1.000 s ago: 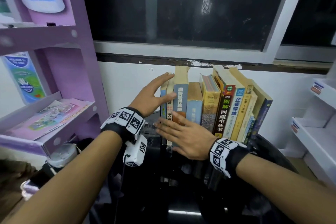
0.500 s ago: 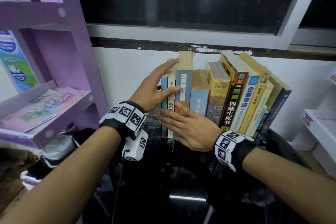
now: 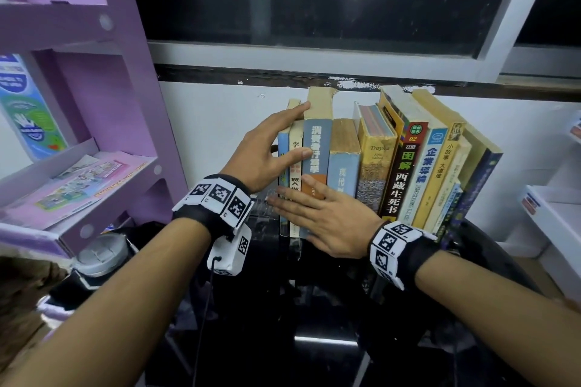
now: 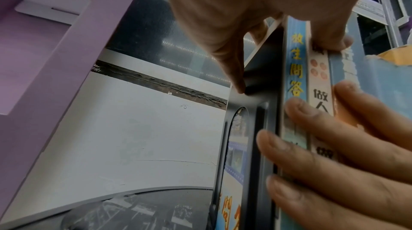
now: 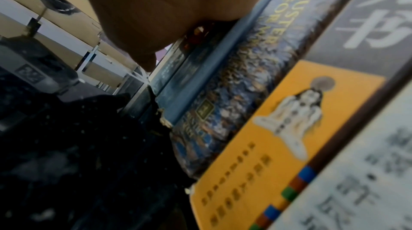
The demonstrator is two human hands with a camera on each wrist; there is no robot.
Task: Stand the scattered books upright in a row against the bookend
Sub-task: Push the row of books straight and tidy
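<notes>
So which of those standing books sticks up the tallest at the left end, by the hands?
The grey-blue book with white characters on its spine, third from the left. Its worn tan top rises above the two thin books to its left and the short blue one on its right.

The head camera is looking forward and down over both forearms at the upright row of worn paperback books (image 3: 377,166). Both wrist cameras are sitting very near those spines (image 4: 296,75) (image 5: 245,92), the left one looking upward.
</notes>
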